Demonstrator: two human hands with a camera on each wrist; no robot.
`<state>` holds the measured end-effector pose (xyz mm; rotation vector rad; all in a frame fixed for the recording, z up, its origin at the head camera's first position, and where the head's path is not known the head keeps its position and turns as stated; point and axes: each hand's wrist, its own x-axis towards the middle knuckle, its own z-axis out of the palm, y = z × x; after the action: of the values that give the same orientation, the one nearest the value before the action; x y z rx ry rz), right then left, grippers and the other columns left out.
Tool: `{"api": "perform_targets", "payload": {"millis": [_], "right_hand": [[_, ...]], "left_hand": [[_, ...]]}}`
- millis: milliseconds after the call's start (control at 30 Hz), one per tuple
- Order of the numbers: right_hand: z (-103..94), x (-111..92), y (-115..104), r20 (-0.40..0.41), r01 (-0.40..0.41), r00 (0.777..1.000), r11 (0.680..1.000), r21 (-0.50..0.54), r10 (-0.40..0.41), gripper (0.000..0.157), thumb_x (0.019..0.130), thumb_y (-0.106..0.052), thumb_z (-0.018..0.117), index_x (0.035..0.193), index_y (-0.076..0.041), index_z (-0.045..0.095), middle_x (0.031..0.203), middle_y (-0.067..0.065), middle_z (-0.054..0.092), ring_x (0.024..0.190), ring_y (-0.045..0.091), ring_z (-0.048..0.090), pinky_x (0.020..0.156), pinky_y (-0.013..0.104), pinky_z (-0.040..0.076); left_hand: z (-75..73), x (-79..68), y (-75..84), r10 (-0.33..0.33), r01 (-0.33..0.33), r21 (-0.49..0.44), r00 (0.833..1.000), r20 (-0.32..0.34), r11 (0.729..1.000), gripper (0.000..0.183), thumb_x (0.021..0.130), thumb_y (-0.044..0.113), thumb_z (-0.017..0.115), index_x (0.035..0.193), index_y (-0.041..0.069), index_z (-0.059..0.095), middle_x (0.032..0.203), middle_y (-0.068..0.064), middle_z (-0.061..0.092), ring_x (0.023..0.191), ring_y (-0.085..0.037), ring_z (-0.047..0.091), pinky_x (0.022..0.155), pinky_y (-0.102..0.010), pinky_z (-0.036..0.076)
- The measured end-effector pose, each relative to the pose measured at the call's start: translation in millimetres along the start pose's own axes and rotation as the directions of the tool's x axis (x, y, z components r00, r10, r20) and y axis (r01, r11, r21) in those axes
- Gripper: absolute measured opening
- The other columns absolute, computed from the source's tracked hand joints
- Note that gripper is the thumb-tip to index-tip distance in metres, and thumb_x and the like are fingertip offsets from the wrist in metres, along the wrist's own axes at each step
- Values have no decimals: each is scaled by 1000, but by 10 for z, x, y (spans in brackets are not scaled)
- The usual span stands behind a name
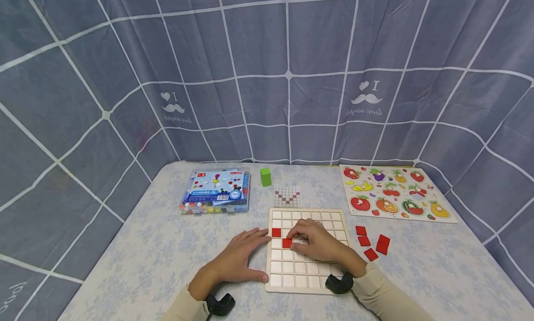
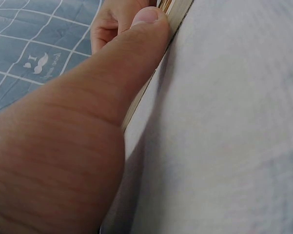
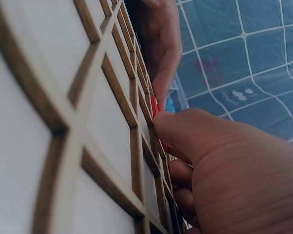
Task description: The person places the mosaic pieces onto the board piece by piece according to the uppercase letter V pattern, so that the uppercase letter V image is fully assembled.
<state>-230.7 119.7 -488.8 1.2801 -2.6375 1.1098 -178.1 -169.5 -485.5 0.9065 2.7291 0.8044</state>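
A wooden grid board (image 1: 276, 286) lies on the table in front of me. My left hand (image 1: 238, 260) rests along its left edge, fingers straight and spread, thumb tip on the frame near the lower left. In the left wrist view the thumb (image 2: 131, 53) lies against the board's side. My right hand (image 1: 319, 242) is over the board's middle, thumb and index finger pinching a red square tile (image 1: 286, 243) at a grid cell. The right wrist view has the thumb (image 3: 185, 126) against that tile. Another red tile (image 1: 276, 232) sits in a cell up and left of it.
Several loose red tiles (image 1: 364, 240) lie right of the board. Behind it are a pattern card (image 1: 288, 196) and a green block (image 1: 265, 177). A clear plastic case of colored pieces (image 1: 216, 191) stands back left; a fruit puzzle board (image 1: 394, 193) lies back right.
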Motion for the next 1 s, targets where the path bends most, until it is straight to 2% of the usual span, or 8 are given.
{"api": "perform_targets", "payload": {"millis": [367, 500, 633, 767, 867, 1000], "right_hand": [[-12, -4, -30, 9, -5, 1000, 1000, 11, 5, 14, 93, -19, 76, 107, -21, 73, 97, -11, 62, 93, 9, 54, 84, 39, 41], [-52, 1, -63, 36, -35, 999, 999, 25, 34, 15, 94, -20, 75, 109, -20, 73, 100, -10, 63, 95, 10, 56, 87, 40, 41], [-133, -17, -101, 63, -106, 993, 991, 80, 101, 18, 96, -19, 73, 114, -17, 71, 107, -8, 62, 97, 14, 55, 87, 36, 45], [-268, -63, -94, 35, -106, 994, 986, 126, 103, 20, 99, -19, 69, 117, -12, 70, 112, -2, 62, 99, 19, 56, 84, 35, 50], [-430, -155, -44, -1, -82, 997, 986, 142, 83, 21, 100, -19, 68, 118, -8, 69, 115, 3, 63, 105, 23, 59, 90, 45, 52], [-706, -420, 16, -53, -124, 990, 986, 109, 130, 23, 99, -15, 68, 120, -6, 68, 116, 6, 64, 110, 27, 61, 91, 57, 50]], "left_hand": [[3, 2, -20, 3, -4, 3, 1000, 8, 1000, 94, 79, 72, 72, 153, 22, 45, 162, 4, 33, 151, -26, 21, 118, -58, 18], [8, 4, -28, -5, 5, 0, 1000, 15, 1000, 94, 79, 72, 72, 154, 22, 44, 162, 5, 32, 151, -25, 20, 119, -57, 18], [15, 8, -20, -2, 2, -5, 1000, 17, 1000, 95, 79, 73, 71, 154, 22, 44, 163, 5, 32, 151, -25, 20, 119, -57, 17], [-7, 15, 1, -1, 1, -7, 1000, 19, 1000, 95, 79, 72, 72, 154, 22, 44, 163, 4, 32, 151, -26, 20, 119, -57, 17], [-29, 14, 16, -2, 2, -8, 1000, 21, 1000, 96, 78, 72, 73, 154, 21, 43, 163, 4, 32, 151, -26, 20, 119, -56, 16], [-32, -8, 22, -2, 2, -14, 1000, 26, 1000, 95, 79, 71, 73, 154, 20, 44, 162, 3, 32, 151, -27, 20, 119, -56, 16]]}}
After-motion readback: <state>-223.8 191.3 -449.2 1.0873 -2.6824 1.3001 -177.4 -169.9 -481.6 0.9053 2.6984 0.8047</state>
